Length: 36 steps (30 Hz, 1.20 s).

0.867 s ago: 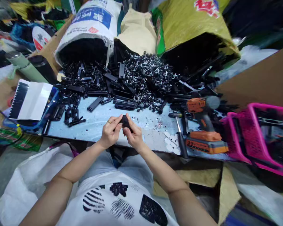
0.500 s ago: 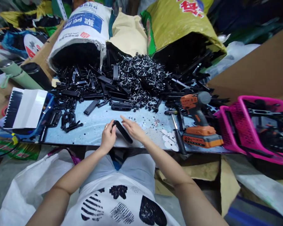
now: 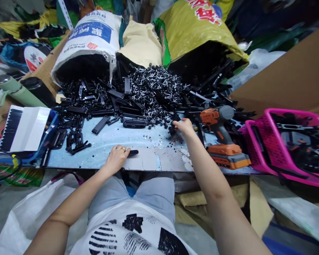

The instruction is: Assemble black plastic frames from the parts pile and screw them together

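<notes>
Fingers of your left hand (image 3: 116, 158) gripped a half-hidden black bar (image 3: 133, 152); your right hand (image 3: 185, 126) was half-curled, its hold too blurred to tell.

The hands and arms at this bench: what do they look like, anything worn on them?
No gloves: the left hand has a gold-coloured ring; the right hand shows none. No sleeves, watches or bracelets are visible on the arms.

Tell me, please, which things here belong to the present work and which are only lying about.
Probably in the work:
black part, at the left hand
heaped black pieces, by the right hand
orange drill, perhaps; untouched

Probably just lying about:
green bottle
black bottle
</notes>
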### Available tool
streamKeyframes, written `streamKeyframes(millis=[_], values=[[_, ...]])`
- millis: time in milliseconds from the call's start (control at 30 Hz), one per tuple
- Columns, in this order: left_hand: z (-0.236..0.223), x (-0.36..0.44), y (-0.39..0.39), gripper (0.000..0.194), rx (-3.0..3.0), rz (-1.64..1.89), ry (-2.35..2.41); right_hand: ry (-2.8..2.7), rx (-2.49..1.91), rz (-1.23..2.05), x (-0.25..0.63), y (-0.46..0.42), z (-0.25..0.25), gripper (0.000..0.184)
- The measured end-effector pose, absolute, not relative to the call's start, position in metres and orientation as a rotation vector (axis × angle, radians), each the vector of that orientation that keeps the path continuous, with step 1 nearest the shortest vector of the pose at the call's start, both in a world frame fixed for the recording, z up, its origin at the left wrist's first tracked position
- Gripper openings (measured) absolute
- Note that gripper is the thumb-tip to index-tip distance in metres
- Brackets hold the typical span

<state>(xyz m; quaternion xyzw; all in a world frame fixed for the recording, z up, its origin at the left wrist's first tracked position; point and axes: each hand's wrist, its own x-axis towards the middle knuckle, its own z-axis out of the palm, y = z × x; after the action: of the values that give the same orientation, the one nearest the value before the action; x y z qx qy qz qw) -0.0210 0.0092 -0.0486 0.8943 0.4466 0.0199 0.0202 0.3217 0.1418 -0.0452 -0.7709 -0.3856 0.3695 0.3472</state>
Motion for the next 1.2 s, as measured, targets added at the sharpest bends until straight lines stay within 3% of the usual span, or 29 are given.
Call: streamKeyframes(millis=[167, 267, 400, 500, 733, 967, 1200], values=[[-0.055, -0.019, 0.01, 0.031, 2.639, 0.151, 1.349, -0.957, -1.835, 1.256, 0.306, 0.091, -0.044, 0.01], [-0.054, -0.015, 0.015, 0.028, 2.583, 0.163, 1.326, -1.448, -1.724, 1.24, 0.29, 0.056, -0.033, 0.018], [-0.05, -0.011, 0.022, 0.032, 2.527, 0.109, 1.224, -2.593, -1.328, 0.876, 0.261, 0.017, -0.025, 0.03], [-0.043, -0.005, 0.026, 0.036, 2.505, 0.045, 1.179, -2.963, -1.236, 0.54, 0.243, 0.005, -0.028, 0.032], [-0.04, -0.001, 0.018, 0.068, 2.547, 0.139, 1.181, -2.96, -1.393, 0.168, 0.227, -0.005, -0.026, 0.035], [-0.057, -0.007, 0.013, 0.042, 2.594, 0.386, 1.157, -2.881, -1.423, -0.027, 0.219, -0.014, -0.003, 0.023], [-0.048, -0.006, 0.017, 0.052, 2.57, 0.328, 1.105, -2.938, -1.291, 0.059, 0.232, 0.002, -0.003, 0.029]])
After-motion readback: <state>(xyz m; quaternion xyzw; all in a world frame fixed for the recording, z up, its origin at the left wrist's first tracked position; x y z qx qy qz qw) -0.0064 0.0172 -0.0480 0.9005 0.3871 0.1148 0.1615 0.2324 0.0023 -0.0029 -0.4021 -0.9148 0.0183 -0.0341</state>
